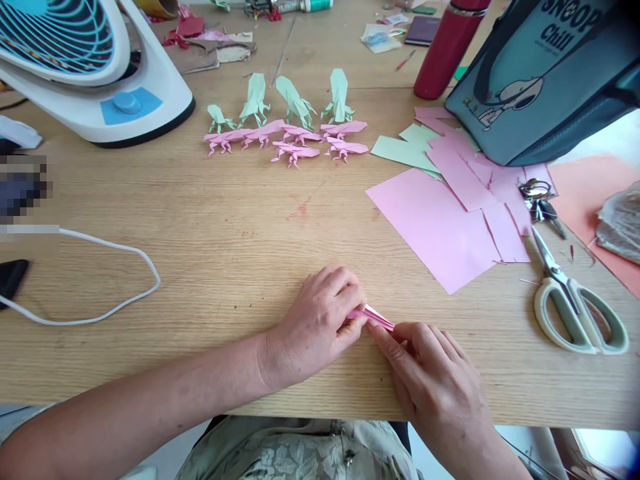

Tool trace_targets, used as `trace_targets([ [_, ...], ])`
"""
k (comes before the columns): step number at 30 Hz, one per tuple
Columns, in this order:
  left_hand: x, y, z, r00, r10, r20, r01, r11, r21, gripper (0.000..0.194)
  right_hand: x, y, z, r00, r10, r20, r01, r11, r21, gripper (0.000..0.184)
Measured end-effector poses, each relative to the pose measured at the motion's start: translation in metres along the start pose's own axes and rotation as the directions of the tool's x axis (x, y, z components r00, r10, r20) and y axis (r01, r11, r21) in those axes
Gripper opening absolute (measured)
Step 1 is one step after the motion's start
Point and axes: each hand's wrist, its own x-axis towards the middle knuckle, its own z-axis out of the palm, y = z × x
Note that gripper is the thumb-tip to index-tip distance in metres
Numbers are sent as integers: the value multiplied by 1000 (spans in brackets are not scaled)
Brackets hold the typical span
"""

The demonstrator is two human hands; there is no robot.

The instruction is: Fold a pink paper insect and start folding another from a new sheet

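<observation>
Between my two hands, just above the front part of the table, is a narrow folded pink paper (pixel 379 318). My left hand (pixel 327 317) pinches its left end. The right end is gripped by the thumb and fingers of my right hand (pixel 433 367). Much of the paper is hidden under my fingers. Farther back stand several folded pink paper insects (pixel 295 152), with several light green folded paper figures (pixel 255 100) in a row behind them.
Pink sheets (pixel 425 220) and green paper pieces (pixel 403 151) lie to the right. Scissors (pixel 575 307), keys (pixel 540 200), a blue bag (pixel 530 80) and a red bottle (pixel 445 53) are there too. At left are a white fan (pixel 135 100) and a white cable (pixel 145 253).
</observation>
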Motion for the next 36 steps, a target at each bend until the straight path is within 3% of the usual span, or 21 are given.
trace_targets([
  [6, -18, -2, -9, 971, 232, 50, -237, 938, 254, 33, 0, 0, 1, 1000, 16, -2, -16, 1000, 23, 34],
  [11, -28, -1, -12, 928, 307, 211, -364, 871, 329, 52, 3, 0, 0, 1000, 26, -2, -26, 998, 59, 31],
  [19, -33, -7, -5, 912, 261, 316, -359, 881, 309, 79, -11, 9, -6, 997, -79, -24, 81, 986, 146, 33],
  [24, -34, -6, -5, 909, 247, 334, -357, 876, 323, 89, -8, 5, -8, 984, 155, -90, -135, 971, 199, 21],
  [27, -34, -6, -4, 910, 242, 335, -354, 875, 330, 88, 4, 0, -7, 960, 274, -59, -258, 946, 198, 10],
  [36, -34, -7, -4, 912, 253, 322, -355, 881, 314, 89, 12, 3, -8, 938, 344, 36, -345, 928, 142, 19],
])
